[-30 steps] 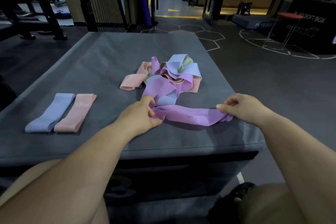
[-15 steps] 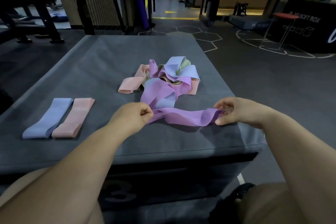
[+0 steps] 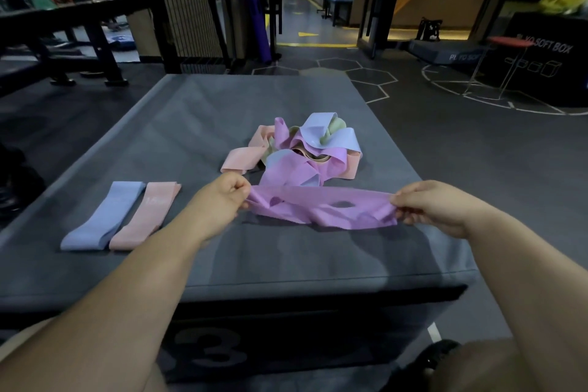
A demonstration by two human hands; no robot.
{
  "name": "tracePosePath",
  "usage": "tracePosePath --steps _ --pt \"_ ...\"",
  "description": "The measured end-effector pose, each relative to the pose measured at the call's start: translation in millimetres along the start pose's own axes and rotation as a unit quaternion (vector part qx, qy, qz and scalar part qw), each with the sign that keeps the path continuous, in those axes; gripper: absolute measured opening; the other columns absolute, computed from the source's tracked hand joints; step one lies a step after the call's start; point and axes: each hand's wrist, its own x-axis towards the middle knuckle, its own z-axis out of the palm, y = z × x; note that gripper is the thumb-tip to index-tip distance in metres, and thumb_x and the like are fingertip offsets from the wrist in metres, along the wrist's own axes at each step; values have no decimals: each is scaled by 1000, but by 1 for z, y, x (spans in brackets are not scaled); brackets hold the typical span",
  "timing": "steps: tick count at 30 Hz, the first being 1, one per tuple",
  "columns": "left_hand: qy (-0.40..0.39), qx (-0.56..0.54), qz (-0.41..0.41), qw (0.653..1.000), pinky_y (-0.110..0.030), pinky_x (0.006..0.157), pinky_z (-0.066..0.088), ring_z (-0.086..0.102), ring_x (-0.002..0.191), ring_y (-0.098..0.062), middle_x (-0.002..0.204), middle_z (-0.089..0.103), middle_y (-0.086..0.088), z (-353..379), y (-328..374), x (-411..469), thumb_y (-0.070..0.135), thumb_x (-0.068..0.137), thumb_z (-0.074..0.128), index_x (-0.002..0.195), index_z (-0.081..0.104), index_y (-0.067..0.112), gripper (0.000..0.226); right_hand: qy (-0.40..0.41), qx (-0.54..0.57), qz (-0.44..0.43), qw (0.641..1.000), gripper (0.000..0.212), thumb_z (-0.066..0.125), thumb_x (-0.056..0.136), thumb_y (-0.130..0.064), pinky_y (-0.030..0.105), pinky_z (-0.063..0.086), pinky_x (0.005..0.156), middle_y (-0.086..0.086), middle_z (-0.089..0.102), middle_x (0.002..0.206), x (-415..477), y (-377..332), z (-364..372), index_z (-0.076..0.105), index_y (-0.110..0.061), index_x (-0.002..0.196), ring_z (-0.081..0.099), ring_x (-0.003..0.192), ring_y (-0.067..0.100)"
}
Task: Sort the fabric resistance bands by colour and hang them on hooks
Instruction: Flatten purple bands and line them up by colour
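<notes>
A purple fabric band (image 3: 321, 207) is stretched sideways just above the grey plyo box (image 3: 197, 118). My left hand (image 3: 219, 197) pinches its left end and my right hand (image 3: 436, 207) pinches its right end. Behind it lies a tangled pile of bands (image 3: 302, 149) in purple, pale blue, pink and pale green. On the left of the box a blue band (image 3: 105, 216) and a pink band (image 3: 146, 216) lie flat side by side. No hooks are in view.
The box's front edge (image 3: 286, 283) is close to me, with a large number 3 on its face. Dark gym floor surrounds it. A black rack (image 3: 79, 25) stands at far left and black soft boxes (image 3: 547, 54) at far right.
Both hands have lifted the purple band off the box and pulled it taut between them, clear of the pile. The two flat bands on the left have not moved.
</notes>
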Motion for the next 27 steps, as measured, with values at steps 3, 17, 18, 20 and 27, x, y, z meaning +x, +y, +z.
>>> tracePosePath --steps 3,17,18,20,27 --pt "5 -81 -11 997 -26 70 44 59 79 -10 83 60 1 -3 0 -1 10 101 42 80 51 17 24 -13 38 -3 999 17 57 95 -8 25 41 64 11 60 72 0 -2 3 64 -4 80 52 65 15" --pt "-42 -199 -66 977 -33 83 47 53 76 -18 79 57 -4 -6 -6 -10 8 102 41 80 51 14 25 20 80 -37 996 17 54 97 -14 29 42 77 11 60 86 5 -3 11 64 -6 87 52 80 19" --pt "-46 -191 -67 978 -34 85 47 53 75 -17 78 57 -4 -7 -7 -10 8 102 42 80 52 13 25 19 90 -39 995 16 55 97 -14 29 42 79 13 59 87 5 -2 11 64 -5 87 52 81 19" --pt "-53 -175 -68 981 -35 85 48 53 72 -16 79 58 -5 -7 -9 -9 6 101 42 82 55 12 24 14 100 -41 994 17 56 96 -15 30 42 80 13 58 84 5 -2 11 64 -5 85 52 78 19" --pt "-49 -224 -54 972 -24 64 45 48 66 -13 78 58 -3 -6 -5 -11 2 101 40 90 58 12 23 51 144 -64 986 24 59 94 -16 23 43 66 4 53 65 4 -6 8 57 -10 71 50 62 14"
